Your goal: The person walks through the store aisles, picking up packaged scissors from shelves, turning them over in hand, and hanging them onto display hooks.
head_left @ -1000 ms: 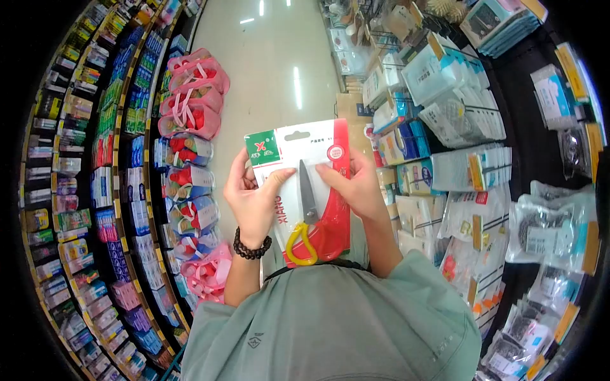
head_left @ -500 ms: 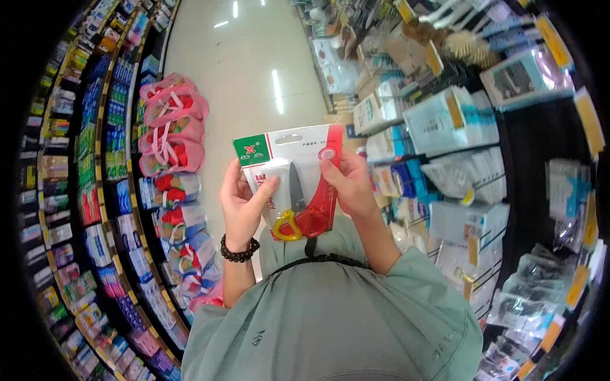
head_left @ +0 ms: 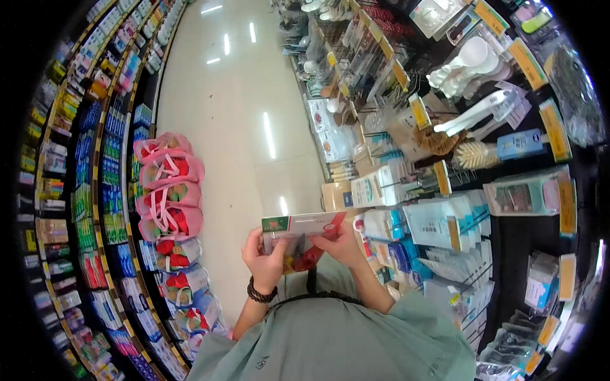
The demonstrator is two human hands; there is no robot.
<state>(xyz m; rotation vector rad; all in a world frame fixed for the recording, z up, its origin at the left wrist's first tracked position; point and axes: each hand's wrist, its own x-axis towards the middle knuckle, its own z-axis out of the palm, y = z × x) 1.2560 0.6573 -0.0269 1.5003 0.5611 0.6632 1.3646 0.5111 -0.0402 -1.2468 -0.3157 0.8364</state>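
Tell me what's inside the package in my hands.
Scissors show inside the package, with one red handle and one yellow. Your left hand and right hand cover parts of it; what lies beneath them is hidden.

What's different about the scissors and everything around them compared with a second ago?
The scissors pack sits lower in the picture, tipped so its front looks foreshortened. The view has swung farther up the aisle, so the pink bags appear lower too. Nothing was taken or let go: the left hand and right hand still hold the pack.
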